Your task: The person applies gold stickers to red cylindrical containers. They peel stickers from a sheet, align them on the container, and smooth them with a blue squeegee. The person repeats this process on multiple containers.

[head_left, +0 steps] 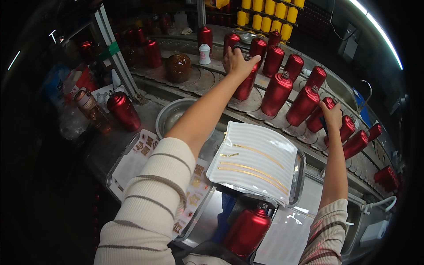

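Note:
My left hand [240, 65] reaches far over the conveyor, thumb and fingers spread around the top of a red bottle [244, 87]. Farther right, my right hand [333, 118] has its fingers curled about the neck of another red bottle [316, 121]. Something dark [325, 126] shows against that palm; its kind cannot be made out. Both bottles stand on the conveyor, their upper parts partly hidden by my hands. Below my arms lies a white backing sheet [251, 152] with thin gold strips, on a metal tray [300, 176].
Several red bottles, including one [277, 94], line the conveyor [198, 81]. An amber round jar [178, 67] and white bottle [204, 54] stand on its left. A metal bowl [165, 117] sits beside my left forearm. Close to me is a red bottle [248, 232]; a metal post [115, 53] rises left.

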Available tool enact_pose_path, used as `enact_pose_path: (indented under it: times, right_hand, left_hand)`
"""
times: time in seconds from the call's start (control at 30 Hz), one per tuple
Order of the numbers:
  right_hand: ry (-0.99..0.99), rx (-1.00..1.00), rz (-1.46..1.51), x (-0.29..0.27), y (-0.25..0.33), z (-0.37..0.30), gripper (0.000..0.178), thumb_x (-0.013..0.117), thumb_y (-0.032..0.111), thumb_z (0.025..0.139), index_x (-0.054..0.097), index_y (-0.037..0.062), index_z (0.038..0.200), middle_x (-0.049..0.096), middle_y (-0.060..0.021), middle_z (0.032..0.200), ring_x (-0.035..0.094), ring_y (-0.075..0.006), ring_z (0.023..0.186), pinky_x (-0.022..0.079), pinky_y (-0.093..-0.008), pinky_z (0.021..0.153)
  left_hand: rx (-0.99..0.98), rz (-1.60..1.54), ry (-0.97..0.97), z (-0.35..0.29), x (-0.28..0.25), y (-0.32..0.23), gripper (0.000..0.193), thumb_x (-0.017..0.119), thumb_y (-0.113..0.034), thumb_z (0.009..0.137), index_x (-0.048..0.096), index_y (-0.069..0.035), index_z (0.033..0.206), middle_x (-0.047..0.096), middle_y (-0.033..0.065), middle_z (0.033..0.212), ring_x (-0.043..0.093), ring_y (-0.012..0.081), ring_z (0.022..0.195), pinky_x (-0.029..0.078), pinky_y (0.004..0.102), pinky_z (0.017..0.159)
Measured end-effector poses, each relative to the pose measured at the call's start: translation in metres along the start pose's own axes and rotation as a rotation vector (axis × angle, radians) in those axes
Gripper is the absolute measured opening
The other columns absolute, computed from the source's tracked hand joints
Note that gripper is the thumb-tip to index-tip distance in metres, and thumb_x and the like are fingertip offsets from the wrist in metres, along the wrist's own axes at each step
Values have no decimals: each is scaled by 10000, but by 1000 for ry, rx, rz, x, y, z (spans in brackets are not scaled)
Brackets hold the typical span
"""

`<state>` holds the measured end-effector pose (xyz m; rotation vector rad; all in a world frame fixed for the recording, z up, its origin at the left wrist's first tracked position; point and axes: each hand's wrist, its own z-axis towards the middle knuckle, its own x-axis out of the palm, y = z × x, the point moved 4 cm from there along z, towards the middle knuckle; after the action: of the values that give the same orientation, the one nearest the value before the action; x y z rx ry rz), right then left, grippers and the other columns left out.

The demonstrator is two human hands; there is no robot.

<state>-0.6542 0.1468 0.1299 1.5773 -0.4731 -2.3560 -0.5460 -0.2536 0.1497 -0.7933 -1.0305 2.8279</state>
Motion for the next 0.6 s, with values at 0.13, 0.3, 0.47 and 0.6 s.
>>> enact_pose_path:
  times: [0.13,0.3,0.47,0.6]
  right_hand:
    - [-23,-4,-46,-6,-27,12,876,656,675,767,476,-1,1294,607,-305,1232,594,-449,1158,477,-491,956]
    - [-26,-26,-84,-15,-63,25,954,627,715,759,460,-49,1305,629,-321,1193,609,-439,1147,477,-480,947]
    - [-9,43,-92,-39,-88,13,1057,607,760,746,424,-65,1382,607,-336,1224,578,-432,1201,441,-469,998]
    - [-45,69,-177,-70,-113,10,960,630,715,745,477,-10,1356,605,-285,1271,566,-409,1227,425,-451,1018]
  left_hand:
    - [-167,-293,166,-4,46,-4,525,785,-497,690,685,-22,892,714,199,920,688,360,923,519,438,832]
    - [-105,-242,26,-32,64,-36,394,723,-414,703,671,-38,805,687,207,870,667,388,857,521,482,771]
    - [-158,-277,145,-49,72,-59,457,721,-461,733,676,-40,904,645,225,984,641,393,925,510,470,829]
    - [-133,-348,245,-63,78,-79,448,713,-440,770,669,-58,1000,607,229,1088,630,404,1008,518,476,862]
